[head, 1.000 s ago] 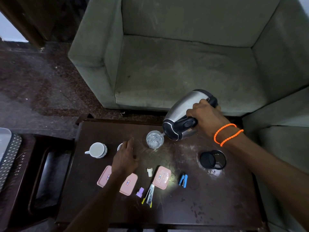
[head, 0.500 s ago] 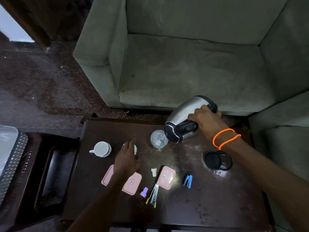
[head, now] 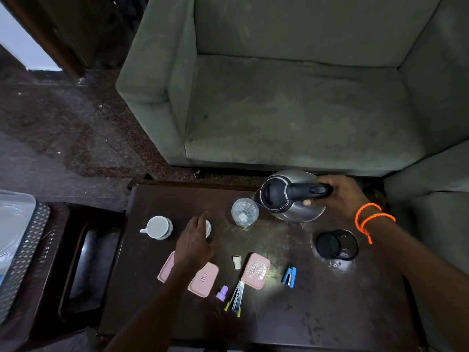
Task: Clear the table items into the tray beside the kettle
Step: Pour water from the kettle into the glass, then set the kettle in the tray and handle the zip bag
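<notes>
Right hand (head: 340,196) grips the kettle (head: 291,199) handle, now upright on the desk (head: 330,313) after tilting over the glass (head: 245,212); left hand (head: 195,240) cups a cup left of it. Nothing cleared yet.

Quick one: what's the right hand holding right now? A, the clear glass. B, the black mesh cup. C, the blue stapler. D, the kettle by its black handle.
D: the right hand grips the black handle of the kettle, which stands upright beside the glass.
</notes>
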